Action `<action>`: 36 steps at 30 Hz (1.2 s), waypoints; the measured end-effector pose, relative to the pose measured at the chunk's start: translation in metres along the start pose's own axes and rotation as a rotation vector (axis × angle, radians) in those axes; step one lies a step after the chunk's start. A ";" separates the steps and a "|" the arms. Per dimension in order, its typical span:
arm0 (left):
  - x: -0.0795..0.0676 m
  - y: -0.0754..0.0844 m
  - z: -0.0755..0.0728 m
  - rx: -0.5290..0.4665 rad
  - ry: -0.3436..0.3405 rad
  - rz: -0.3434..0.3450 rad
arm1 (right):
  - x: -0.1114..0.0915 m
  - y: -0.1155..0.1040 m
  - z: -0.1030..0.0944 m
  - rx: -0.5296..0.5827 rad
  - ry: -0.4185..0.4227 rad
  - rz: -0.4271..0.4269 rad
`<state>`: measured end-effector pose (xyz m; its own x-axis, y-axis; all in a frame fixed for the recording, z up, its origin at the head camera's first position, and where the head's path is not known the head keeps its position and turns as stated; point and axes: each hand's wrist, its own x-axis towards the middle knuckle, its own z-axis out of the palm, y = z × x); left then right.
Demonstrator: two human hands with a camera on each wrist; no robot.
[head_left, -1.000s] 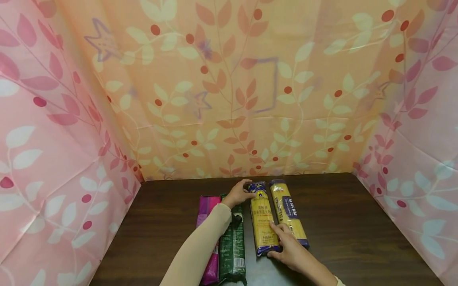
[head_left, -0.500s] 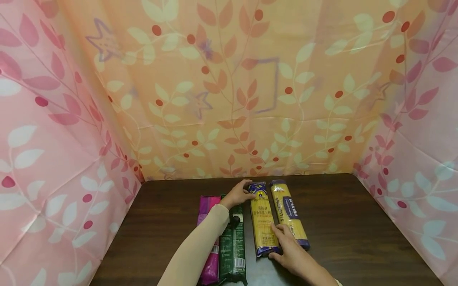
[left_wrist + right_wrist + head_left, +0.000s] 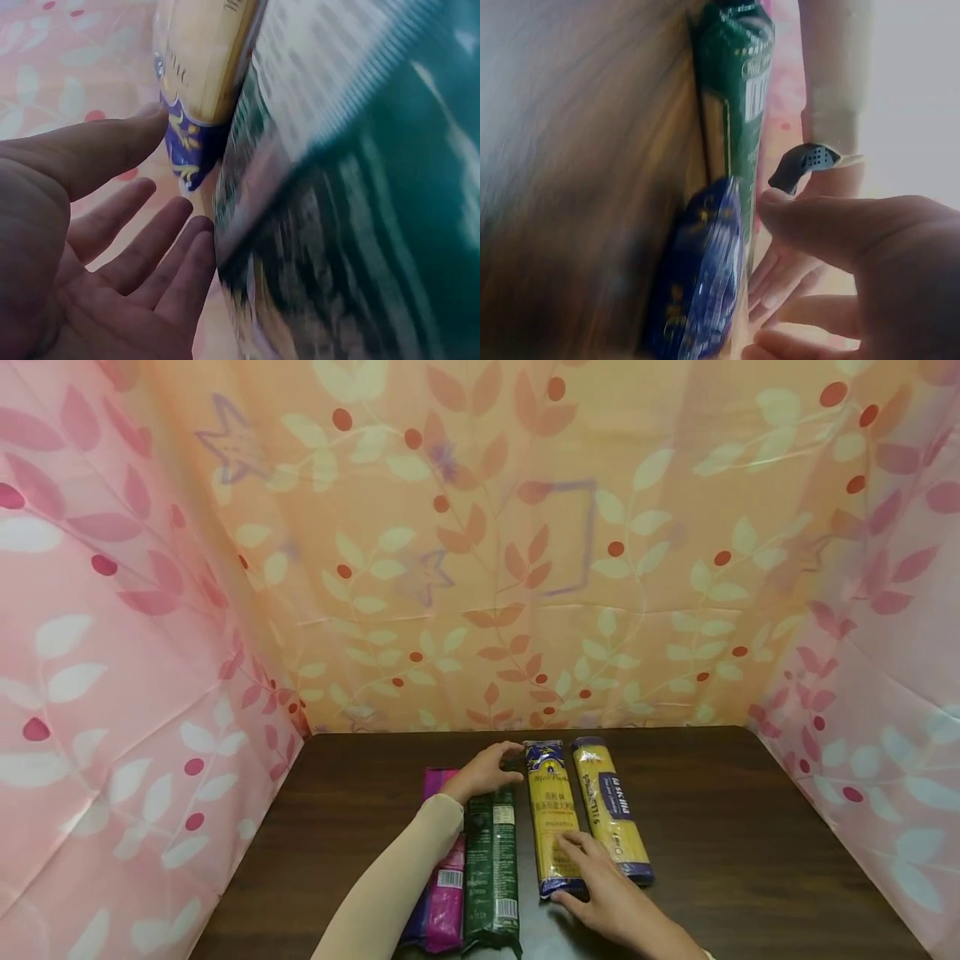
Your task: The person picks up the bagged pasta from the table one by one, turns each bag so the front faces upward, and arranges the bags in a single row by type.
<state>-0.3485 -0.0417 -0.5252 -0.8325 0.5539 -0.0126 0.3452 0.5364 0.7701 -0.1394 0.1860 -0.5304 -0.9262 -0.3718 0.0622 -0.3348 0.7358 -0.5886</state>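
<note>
A yellow spaghetti packet [image 3: 549, 806] with blue ends lies lengthwise on the table. My left hand [image 3: 483, 771] is just left of its far end, over the green spaghetti packet [image 3: 491, 868], fingers spread and holding nothing. In the left wrist view a gap shows between the left fingers and the yellow packet's blue end [image 3: 191, 146]. My right hand [image 3: 611, 893] hovers over the yellow packet's near end, fingers loosely bent. The right wrist view shows the right thumb and fingers apart from that packet's blue end [image 3: 701, 277].
A second yellow spaghetti packet [image 3: 609, 806] with a dark blue label lies tilted to the right. A magenta packet [image 3: 447, 910] lies left of the green one, partly behind the left sleeve. Patterned curtains [image 3: 480, 543] stand around the dark wooden table [image 3: 720, 843].
My left hand has let go of the yellow packet's far end and moved slightly left. The right fingers have loosened from its near end. The head view has shifted a little.
</note>
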 end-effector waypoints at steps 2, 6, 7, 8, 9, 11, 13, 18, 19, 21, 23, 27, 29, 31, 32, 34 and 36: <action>-0.005 0.000 -0.004 0.043 -0.003 -0.008 | 0.000 -0.004 0.001 0.004 0.001 -0.046; -0.017 -0.003 -0.013 0.126 0.002 -0.017 | 0.001 -0.009 0.007 -0.007 0.010 -0.134; -0.019 -0.004 -0.014 0.151 0.002 -0.014 | 0.000 -0.010 0.009 -0.010 0.012 -0.157; -0.022 -0.006 -0.016 0.169 -0.002 -0.018 | 0.000 -0.011 0.011 -0.005 0.014 -0.181; -0.025 -0.008 -0.017 0.182 -0.004 -0.018 | -0.001 -0.011 0.013 -0.004 0.019 -0.205; -0.029 -0.011 -0.019 0.199 -0.013 -0.033 | -0.003 -0.013 0.016 -0.004 0.023 -0.255; -0.032 -0.013 -0.021 0.207 -0.021 -0.054 | -0.004 -0.016 0.019 -0.012 0.013 -0.285; -0.034 -0.012 -0.021 0.278 -0.059 -0.094 | -0.002 -0.023 0.027 -0.006 -0.087 -0.259; -0.034 -0.012 -0.020 0.310 -0.063 -0.097 | -0.001 -0.024 0.028 -0.002 -0.104 -0.253; -0.034 -0.012 -0.019 0.368 -0.059 -0.104 | 0.001 -0.026 0.031 -0.005 -0.128 -0.236; -0.033 -0.011 -0.016 0.403 -0.045 -0.113 | 0.003 -0.026 0.033 -0.017 -0.143 -0.210; -0.032 -0.009 -0.014 0.431 -0.028 -0.131 | 0.004 -0.026 0.037 -0.087 -0.155 -0.171; -0.032 -0.007 -0.014 0.437 -0.030 -0.139 | 0.004 -0.026 0.039 -0.132 -0.148 -0.171; -0.032 -0.005 -0.014 0.436 -0.034 -0.143 | 0.004 -0.025 0.043 -0.177 -0.135 -0.178; -0.032 -0.004 -0.015 0.433 -0.035 -0.142 | 0.004 -0.025 0.044 -0.194 -0.130 -0.181; -0.032 -0.002 -0.015 0.427 -0.039 -0.144 | 0.004 -0.025 0.047 -0.210 -0.130 -0.169; -0.032 -0.002 -0.015 0.425 -0.041 -0.145 | 0.004 -0.026 0.049 -0.220 -0.136 -0.148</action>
<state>-0.3293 -0.0698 -0.5168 -0.8705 0.4737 -0.1334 0.3804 0.8197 0.4283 -0.1258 0.1371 -0.5544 -0.8379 -0.5455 0.0174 -0.5078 0.7675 -0.3911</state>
